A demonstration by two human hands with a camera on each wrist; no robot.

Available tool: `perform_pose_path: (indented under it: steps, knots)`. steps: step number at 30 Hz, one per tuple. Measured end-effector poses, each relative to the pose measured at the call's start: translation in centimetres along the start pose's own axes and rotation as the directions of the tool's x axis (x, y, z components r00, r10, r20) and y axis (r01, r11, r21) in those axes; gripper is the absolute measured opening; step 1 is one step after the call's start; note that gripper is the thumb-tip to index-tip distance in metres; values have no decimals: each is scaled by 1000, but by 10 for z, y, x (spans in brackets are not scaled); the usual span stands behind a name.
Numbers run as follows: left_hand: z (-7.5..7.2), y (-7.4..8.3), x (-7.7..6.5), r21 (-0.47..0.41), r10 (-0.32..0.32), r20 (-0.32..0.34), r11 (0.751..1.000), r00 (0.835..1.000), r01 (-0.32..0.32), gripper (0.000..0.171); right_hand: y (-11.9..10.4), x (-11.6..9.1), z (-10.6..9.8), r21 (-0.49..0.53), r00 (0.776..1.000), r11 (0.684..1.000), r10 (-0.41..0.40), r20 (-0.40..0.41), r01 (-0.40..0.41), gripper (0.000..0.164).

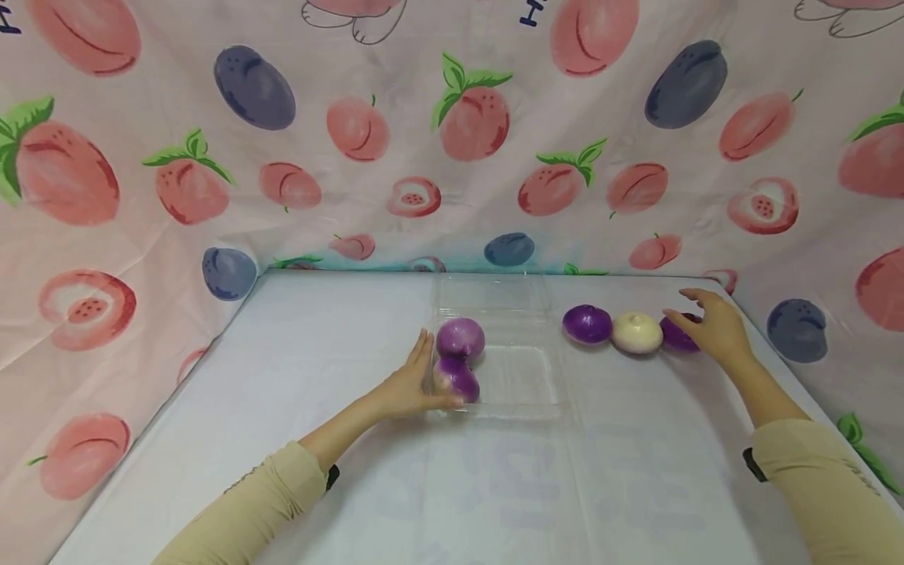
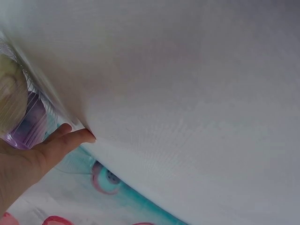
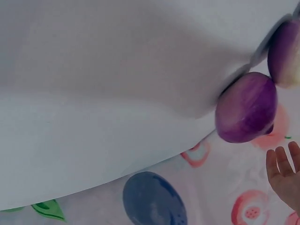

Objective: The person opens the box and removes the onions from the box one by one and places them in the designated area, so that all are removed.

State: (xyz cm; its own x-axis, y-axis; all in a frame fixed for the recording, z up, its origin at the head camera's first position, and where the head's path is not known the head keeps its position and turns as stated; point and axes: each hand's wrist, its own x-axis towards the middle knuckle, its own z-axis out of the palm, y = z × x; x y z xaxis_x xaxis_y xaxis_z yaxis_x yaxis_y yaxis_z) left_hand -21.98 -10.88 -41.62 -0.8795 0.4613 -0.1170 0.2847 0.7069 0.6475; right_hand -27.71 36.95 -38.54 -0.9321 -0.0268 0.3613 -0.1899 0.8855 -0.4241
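Hand, left [image 1: 406, 390]: spread, rested against clear box [image 1: 523, 375].
Boxed onions [image 1: 461, 339]: two, seated left.
Row beyond box: purple onion [image 1: 588, 325], white onion [image 1: 637, 333], end onion [image 1: 676, 337].
Hand, right [image 1: 716, 328]: spread, nothing gripped.
Risk: end onion could be rolled away if nudged.

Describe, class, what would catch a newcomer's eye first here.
The large peach prints on the backdrop cloth probably come first, filling the upper head view. Next, a pale onion stands out between two purple onions right of the clear container, whose left side holds two more onions.
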Motion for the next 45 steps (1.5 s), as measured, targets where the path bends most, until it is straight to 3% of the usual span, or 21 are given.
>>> perform_pose_path:
  steps: [7,16,26,33,38,45]
  knots:
    - [2,0,1,1,-1,-6,1000,1000,1,122,-21,1,1,14,999,999,-41,9,40,51]
    - [-1,1,1,11,-6,-6,1000,1000,6,123,-55,3,9,106,983,979,-180,47,174,51]
    - [-2,2,2,2,3,-15,1000,1000,-3,123,-96,12,18,81,918,926,-375,126,367,53]
    - [-2,2,2,4,0,-12,1000,1000,0,123,-129,17,23,100,874,923,-385,296,372,57]
    - [-2,2,2,0,0,-13,1000,1000,0,123,-150,22,27,133,824,892,-451,344,433,60]
    - [1,-1,0,-6,-2,-14,1000,1000,1,124,-179,24,36,236,692,807,-587,420,541,59]
